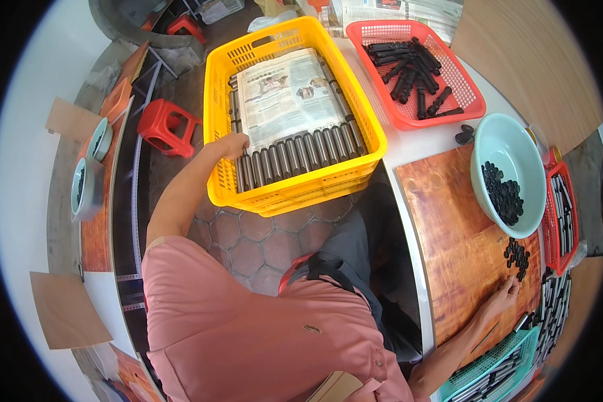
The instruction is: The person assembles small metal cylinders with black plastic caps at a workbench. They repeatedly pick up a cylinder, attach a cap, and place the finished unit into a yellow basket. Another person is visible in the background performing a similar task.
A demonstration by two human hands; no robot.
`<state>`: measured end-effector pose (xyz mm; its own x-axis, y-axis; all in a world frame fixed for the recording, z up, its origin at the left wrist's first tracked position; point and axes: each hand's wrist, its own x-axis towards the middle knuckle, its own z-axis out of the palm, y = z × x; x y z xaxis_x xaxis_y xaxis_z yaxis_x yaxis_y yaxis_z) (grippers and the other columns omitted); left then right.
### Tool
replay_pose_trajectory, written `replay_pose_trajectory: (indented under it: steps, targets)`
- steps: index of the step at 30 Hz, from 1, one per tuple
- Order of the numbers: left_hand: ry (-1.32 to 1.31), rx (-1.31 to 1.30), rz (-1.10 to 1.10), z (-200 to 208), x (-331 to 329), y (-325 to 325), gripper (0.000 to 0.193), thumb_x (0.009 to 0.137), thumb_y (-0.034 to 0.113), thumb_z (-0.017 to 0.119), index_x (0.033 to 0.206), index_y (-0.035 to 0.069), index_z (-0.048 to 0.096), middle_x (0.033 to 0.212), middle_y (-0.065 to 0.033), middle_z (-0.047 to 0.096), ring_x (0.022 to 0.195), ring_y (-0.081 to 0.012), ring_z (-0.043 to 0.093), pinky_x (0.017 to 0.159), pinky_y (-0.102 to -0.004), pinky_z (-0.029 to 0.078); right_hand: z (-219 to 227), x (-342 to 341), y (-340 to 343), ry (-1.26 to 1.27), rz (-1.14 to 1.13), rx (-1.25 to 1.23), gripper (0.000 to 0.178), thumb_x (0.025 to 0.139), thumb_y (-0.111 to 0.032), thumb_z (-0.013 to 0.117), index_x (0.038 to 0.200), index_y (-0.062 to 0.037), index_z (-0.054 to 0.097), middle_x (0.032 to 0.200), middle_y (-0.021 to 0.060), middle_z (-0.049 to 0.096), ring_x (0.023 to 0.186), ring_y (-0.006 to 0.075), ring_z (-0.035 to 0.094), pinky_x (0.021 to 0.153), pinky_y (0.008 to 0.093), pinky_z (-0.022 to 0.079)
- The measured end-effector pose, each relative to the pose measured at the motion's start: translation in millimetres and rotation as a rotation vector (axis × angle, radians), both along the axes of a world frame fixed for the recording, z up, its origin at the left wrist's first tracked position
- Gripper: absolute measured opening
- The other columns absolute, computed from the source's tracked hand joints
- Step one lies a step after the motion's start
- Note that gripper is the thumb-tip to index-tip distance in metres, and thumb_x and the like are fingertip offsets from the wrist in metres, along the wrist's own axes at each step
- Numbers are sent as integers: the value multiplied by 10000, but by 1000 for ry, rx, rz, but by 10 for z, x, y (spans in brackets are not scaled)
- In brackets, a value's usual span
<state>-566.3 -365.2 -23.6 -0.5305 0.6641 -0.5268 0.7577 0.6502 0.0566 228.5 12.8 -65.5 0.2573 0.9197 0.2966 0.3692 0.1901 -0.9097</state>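
My left hand (232, 146) reaches into a yellow plastic crate (220, 184) at its near left corner. Its fingers are closed around the upper end of a dark tube at the left end of a row. Several dark grey tubes (295, 156) stand side by side along the crate's near part, and a folded newspaper (285, 94) lies behind them. On the right, my right hand (504, 296) rests low over a wooden board (455, 221), fingertips pinched together beside a small heap of black caps (516, 258). Whatever lies between those fingertips is too small to make out.
A pale green basin (496, 144) with more black pieces stands on the board. Behind it, a red basket (472, 100) holds black ribbed parts. A green basket (529, 348) and red basket (573, 248) hold rods at right. A red stool (161, 127) stands left of the crate.
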Motion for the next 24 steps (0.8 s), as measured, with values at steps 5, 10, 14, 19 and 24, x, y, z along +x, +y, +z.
replay_pose_trajectory:
  steps: [5, 10, 14, 19, 24]
  targets:
    - [90, -71, -42, 70, -25, 36, 303, 801, 12, 653, 1095, 32, 721, 1076, -212, 726, 1057, -384, 689, 882, -437, 558, 98, -82, -60, -2, 0, -37, 296, 1041, -309, 610, 1010, -16, 642, 872, 6, 566, 738, 109, 470, 633, 291, 385]
    - [53, -123, -50, 0, -47, 9, 225, 793, 31, 673, 1006, 15, 745, 1008, -229, 731, 1000, -398, 703, 844, -445, 566, 55, -19, -35, -49, 27, -20, 282, 1045, -307, 601, 977, -36, 638, 837, -1, 549, 702, 106, 444, 609, 303, 366]
    - [50, -141, -69, 27, -13, 11, 199, 781, 26, 669, 964, 5, 745, 979, -227, 733, 966, -398, 708, 823, -441, 568, 55, -9, -35, -67, 21, -23, 279, 1046, -300, 601, 961, -36, 637, 822, -4, 544, 690, 103, 436, 601, 305, 356]
    - [40, -105, -89, 10, -15, -12, 199, 759, 8, 662, 940, 11, 743, 955, -214, 735, 937, -384, 713, 797, -436, 565, 82, -65, -46, -61, 3, -7, 273, 1043, -295, 607, 964, -35, 637, 815, -8, 542, 685, 101, 433, 591, 306, 349]
    - [4, -54, -109, -34, -17, -55, 170, 754, 1, 656, 913, 8, 716, 907, -203, 729, 921, -379, 711, 766, -447, 552, 36, -19, -17, -22, 38, -4, 257, 1043, -288, 610, 944, -52, 630, 805, -22, 536, 655, 81, 399, 565, 288, 318]
